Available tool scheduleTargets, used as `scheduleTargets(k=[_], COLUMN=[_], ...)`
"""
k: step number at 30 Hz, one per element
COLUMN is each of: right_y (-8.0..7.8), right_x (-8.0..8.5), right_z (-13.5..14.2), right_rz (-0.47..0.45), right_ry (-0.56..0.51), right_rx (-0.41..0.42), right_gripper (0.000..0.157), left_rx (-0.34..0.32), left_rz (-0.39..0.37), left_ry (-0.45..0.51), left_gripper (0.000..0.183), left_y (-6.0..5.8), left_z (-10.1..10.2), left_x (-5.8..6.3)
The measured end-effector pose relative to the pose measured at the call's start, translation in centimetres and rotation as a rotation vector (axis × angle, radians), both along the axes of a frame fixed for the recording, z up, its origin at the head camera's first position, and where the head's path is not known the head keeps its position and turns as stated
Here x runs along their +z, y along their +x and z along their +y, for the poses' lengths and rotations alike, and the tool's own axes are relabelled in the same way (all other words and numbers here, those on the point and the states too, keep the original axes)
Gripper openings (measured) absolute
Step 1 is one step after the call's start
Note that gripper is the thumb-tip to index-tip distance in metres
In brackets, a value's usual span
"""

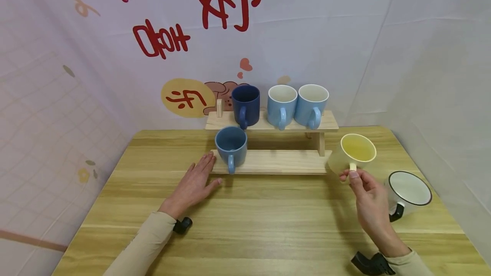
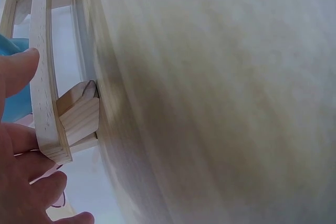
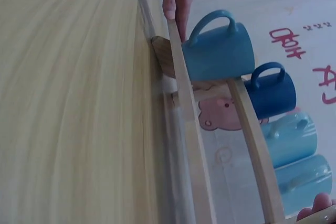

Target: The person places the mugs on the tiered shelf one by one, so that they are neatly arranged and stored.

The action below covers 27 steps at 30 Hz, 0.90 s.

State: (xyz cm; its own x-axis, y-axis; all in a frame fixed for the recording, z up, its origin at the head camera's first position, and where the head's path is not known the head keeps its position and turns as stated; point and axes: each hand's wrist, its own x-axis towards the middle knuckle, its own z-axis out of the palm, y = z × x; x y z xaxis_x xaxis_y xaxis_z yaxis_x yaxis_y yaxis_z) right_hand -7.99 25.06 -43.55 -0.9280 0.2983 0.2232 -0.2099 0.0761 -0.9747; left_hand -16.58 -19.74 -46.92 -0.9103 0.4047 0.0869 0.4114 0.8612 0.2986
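Note:
My right hand (image 1: 371,201) pinches the handle of a pale yellow mug (image 1: 337,161), which is tilted beside the right end of a two-tier wooden rack (image 1: 284,167). In the right wrist view, fingertips (image 3: 321,203) show at the lower right corner. My left hand (image 1: 193,186) touches the left end of the rack's lower board, fingers stretched out, thumb near the front edge. Close to it on that board stands a medium-blue mug (image 1: 235,154), handle forward. On the upper board are a navy mug (image 1: 251,107) and two light-blue mugs (image 1: 278,110).
A white mug (image 1: 408,191) with a dark rim and black handle stands right of my right hand. The rack sits on a wood-grain table (image 1: 268,225). Behind it hangs a white printed cloth (image 1: 326,24), with more cloth at both sides.

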Motion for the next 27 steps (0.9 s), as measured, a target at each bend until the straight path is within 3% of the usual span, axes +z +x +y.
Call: scheduleTargets(k=[12,27], right_y=[0.3,0.2], right_x=[1.5,2.4], right_z=[-2.2,-4.8], right_rz=[0.000,0.035], right_ry=[0.171,0.167], right_rx=[0.056,0.151], right_gripper=[0.032,0.028], left_rx=[-0.006,-0.009], left_rz=[0.004,0.001], left_ry=[0.005,0.015], left_gripper=[0.083,0.082], left_y=[0.1,0.2], left_z=[0.1,0.2], left_x=[0.1,0.3])
